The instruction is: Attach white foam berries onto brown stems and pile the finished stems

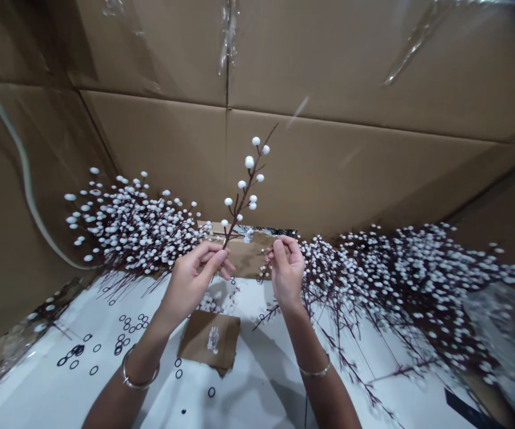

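white tbl (257, 381) | blk rings (126, 333) | cardbd scrap (195, 339) | berry sprays (400, 298), R side

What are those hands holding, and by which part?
The left hand pinches a thin dark-brown twig with round white berries near its lower end. The right hand is beside a thin dark stem; I cannot tell if it is held.
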The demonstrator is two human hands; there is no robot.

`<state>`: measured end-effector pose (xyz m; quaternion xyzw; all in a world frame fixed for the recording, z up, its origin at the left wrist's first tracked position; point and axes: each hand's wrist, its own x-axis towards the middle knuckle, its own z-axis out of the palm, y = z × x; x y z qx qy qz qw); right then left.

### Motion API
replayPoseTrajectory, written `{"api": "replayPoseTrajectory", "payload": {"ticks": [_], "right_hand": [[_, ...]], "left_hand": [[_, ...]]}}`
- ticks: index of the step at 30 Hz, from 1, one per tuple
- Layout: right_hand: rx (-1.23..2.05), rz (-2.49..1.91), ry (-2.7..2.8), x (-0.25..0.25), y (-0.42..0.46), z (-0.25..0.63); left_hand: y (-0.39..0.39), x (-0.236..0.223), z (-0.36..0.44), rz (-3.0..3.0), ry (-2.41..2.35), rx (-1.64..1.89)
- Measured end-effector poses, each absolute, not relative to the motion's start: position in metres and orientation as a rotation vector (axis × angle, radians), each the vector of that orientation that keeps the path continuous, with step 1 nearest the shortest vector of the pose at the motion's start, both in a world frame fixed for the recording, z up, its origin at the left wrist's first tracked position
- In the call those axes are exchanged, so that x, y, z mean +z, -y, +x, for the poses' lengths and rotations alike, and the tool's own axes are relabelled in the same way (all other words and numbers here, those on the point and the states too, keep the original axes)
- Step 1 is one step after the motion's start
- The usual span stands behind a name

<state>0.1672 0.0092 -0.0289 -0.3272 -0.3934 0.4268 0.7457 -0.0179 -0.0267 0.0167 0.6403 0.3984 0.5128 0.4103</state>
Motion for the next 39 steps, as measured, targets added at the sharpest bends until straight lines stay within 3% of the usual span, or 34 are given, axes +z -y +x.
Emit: {"api": "replayPoseTrajectory", "payload": {"ticks": [21,39], "right_hand": [[0.865,-0.788,0.903,-0.028,-0.008,0.170],[0.544,-0.688,0.762,-0.006,0.002,0.192]], "left_hand": [[0.026,0.016,-0.017,1.627,-1.008,1.281],[0.025,0.012,-0.015,1.671,-1.047,1.241]]}}
